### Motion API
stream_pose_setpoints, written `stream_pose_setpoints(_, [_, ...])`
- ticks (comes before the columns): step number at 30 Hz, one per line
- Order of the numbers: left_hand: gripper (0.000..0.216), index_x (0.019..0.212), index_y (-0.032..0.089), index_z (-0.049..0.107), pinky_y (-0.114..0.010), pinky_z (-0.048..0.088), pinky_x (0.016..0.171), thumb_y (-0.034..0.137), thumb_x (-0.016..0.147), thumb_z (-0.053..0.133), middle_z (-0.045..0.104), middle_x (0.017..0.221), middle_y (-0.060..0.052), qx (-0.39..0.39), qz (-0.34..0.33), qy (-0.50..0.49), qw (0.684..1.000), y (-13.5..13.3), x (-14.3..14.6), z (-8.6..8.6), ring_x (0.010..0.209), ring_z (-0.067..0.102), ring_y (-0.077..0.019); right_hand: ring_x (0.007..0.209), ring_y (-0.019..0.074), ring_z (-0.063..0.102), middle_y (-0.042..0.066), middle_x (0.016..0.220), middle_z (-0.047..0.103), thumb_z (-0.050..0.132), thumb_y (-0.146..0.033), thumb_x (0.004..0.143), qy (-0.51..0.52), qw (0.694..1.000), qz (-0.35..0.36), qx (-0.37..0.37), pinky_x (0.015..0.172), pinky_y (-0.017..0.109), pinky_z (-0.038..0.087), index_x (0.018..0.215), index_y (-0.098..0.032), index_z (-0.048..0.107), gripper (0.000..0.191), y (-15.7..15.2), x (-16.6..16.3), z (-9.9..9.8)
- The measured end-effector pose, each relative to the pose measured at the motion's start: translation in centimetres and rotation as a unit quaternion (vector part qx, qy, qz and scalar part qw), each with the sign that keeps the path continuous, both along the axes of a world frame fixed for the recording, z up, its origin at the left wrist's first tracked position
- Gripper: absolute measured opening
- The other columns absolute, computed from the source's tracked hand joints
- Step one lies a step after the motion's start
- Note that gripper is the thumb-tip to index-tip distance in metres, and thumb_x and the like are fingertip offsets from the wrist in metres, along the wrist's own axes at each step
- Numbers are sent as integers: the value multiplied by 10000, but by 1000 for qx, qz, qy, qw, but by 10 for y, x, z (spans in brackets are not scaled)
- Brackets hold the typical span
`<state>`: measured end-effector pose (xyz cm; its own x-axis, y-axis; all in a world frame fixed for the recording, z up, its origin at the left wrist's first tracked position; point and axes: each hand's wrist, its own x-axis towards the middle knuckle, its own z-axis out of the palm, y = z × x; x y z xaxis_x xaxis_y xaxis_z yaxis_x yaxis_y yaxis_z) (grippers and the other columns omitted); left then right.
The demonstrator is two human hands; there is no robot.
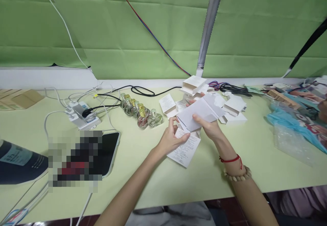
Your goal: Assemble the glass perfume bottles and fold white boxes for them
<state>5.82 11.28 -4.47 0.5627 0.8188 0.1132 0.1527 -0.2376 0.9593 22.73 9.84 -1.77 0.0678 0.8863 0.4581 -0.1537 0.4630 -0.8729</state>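
Note:
My right hand [208,125] grips a flat, unfolded white carton [199,111] above the pale green table [143,185], thumb on top. My left hand [172,138] pinches the carton's lower left corner with thumb and fingers. Under both hands lies a printed white leaflet [184,150]. To the left stands a row of small glass perfume bottles [140,113] with gold and silver caps. More white cartons [233,111], some folded and some open, lie behind and to the right of my hands.
A white power strip [81,115] with cables sits at the left, a tablet [111,147] in front of it, a dark bag [17,163] at the far left. Brown boxes [21,98] lie far left. Blue plastic and bubble wrap [292,139] lie at right.

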Motion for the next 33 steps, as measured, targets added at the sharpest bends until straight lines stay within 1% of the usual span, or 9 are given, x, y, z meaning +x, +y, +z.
stream_pose_setpoints(4, [525, 1030, 206, 247, -173, 386, 500, 481, 742, 588, 568, 780, 15, 14, 8, 14, 1000, 5, -4, 1, 579, 525, -89, 1056, 209, 548, 69, 1145, 566, 624, -331, 785, -9, 999, 25, -35, 934, 387, 452, 1272, -226, 485, 517, -1, 7, -1])
stream_pose_setpoints(8, [509, 1006, 200, 308, -152, 309, 482, 483, 708, 609, 496, 644, 58, 88, 56, 63, 993, 9, -8, 1, 520, 425, -60, 1056, 236, 544, 89, 1170, 551, 568, -453, 805, 8, 997, 58, -56, 894, 384, 475, 1243, -205, 515, 506, -2, 7, -2])
stream_pose_setpoints(14, [516, 952, 188, 376, -163, 307, 494, 518, 652, 635, 491, 615, 59, 147, 113, 79, 979, 3, -8, 2, 503, 400, -60, 1052, 241, 544, 94, 1171, 554, 543, -518, 798, -26, 992, 101, -64, 843, 367, 496, 1177, -192, 556, 500, -3, 4, -2])
stream_pose_setpoints(20, [515, 997, 175, 380, -187, 321, 486, 557, 706, 568, 477, 597, 54, 193, 261, 52, 944, 4, -7, -7, 471, 415, -75, 963, 217, 579, 97, 1019, 607, 586, -455, 792, -107, 992, -19, -58, 834, 344, 494, 989, -142, 603, 370, 1, -13, -8])
stream_pose_setpoints(23, [482, 1055, 170, 353, -201, 352, 521, 533, 777, 507, 523, 685, 21, 218, 276, 52, 935, 8, -6, -16, 545, 485, -94, 1164, 211, 465, 116, 1239, 480, 525, -412, 846, -176, 984, -16, -32, 974, 363, 410, 1206, -168, 497, 435, 4, -21, -16])
stream_pose_setpoints(25, [469, 1080, 167, 334, -206, 373, 538, 511, 803, 493, 541, 750, -2, 237, 281, 55, 928, 10, -6, -21, 597, 523, -104, 1209, 192, 421, 124, 1369, 322, 543, -354, 844, -220, 974, -55, 24, 1019, 369, 366, 1351, -217, 323, 570, 6, -22, -20])
stream_pose_setpoints(27, [460, 1106, 168, 309, -209, 393, 555, 475, 821, 496, 549, 822, -26, 271, 296, 54, 914, 13, -5, -26, 641, 544, -106, 1169, 190, 453, 137, 1379, 267, 590, -302, 810, -239, 958, -122, 103, 993, 384, 392, 1377, -246, 226, 676, 7, -22, -22])
stream_pose_setpoints(30, [431, 1144, 177, 254, -209, 433, 607, 375, 851, 499, 535, 932, -58, 336, 309, 19, 890, 20, -6, -33, 720, 556, -99, 1156, 209, 455, 117, 1252, 367, 595, -236, 799, -271, 918, -212, 199, 959, 403, 422, 1181, -222, 442, 411, 9, -22, -22])
stream_pose_setpoints(33, [376, 1147, 201, 226, -183, 434, 608, 251, 873, 478, 481, 1065, -90, 417, 291, -15, 861, 26, -7, -37, 761, 539, -73, 1136, 206, 458, 109, 1203, 376, 551, -218, 828, -329, 893, -218, 217, 950, 398, 433, 1004, -201, 562, 177, 8, -23, -23])
